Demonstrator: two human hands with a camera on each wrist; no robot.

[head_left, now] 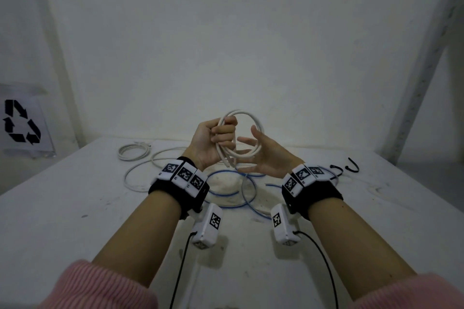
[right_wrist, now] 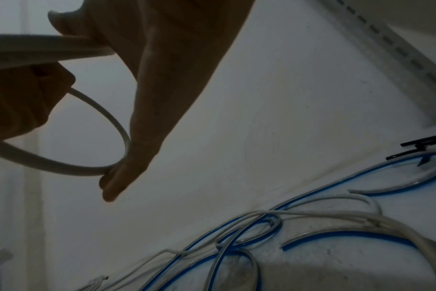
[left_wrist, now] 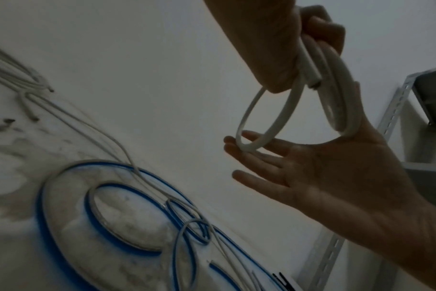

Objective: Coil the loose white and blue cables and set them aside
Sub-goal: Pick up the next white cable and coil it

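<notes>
Our left hand (head_left: 213, 142) holds a white coil (head_left: 242, 135) up in the air above the table (head_left: 75, 208), with the fingers curled tight round one side of it. Our right hand (head_left: 263, 155) is flat and loose, its fingers (left_wrist: 251, 155) touching the far side of the loops. Down below lie blue cables (head_left: 233, 193) and more white ones (one bundle (head_left: 133, 150) sits far left).
</notes>
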